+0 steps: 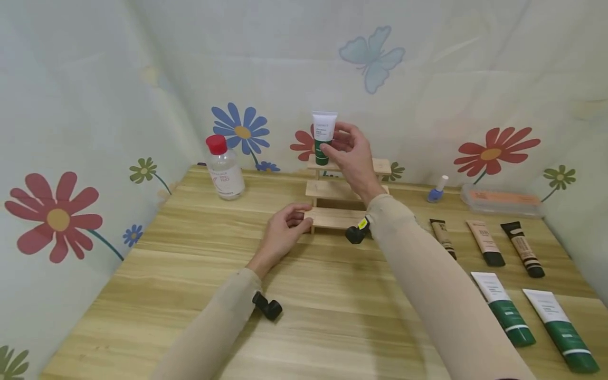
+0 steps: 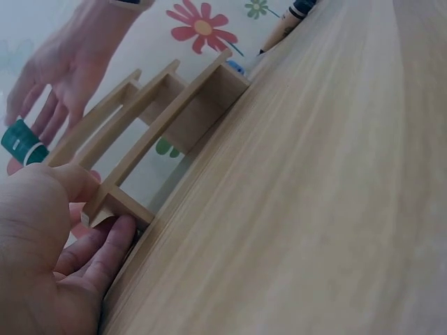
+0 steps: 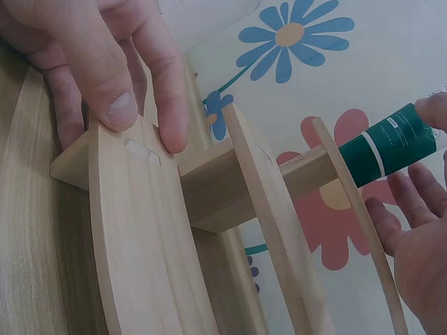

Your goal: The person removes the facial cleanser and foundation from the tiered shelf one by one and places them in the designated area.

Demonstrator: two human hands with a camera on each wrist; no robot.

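Note:
A small three-tier wooden display rack [image 1: 332, 215] stands near the back of the table. My right hand [image 1: 353, 158] pinches a white-and-green squeeze tube [image 1: 324, 128] between thumb and fingers. The tube is upright, cap down, at the left end of the top tier; its green cap [image 3: 391, 145] meets that shelf's edge in the right wrist view. At the rack's lower left, my left hand [image 1: 284, 232] grips the end of the bottom tier [image 2: 174, 115], thumb on top and other fingers around the end support.
A clear bottle with a red cap [image 1: 225, 171] stands at the back left. To the right are a blue nail polish bottle [image 1: 437, 191], a plastic case [image 1: 503, 199], several small beige and dark tubes [image 1: 484, 243], and two larger green-and-white tubes [image 1: 505, 311]. A floral curtain [image 1: 423, 105] hangs behind.

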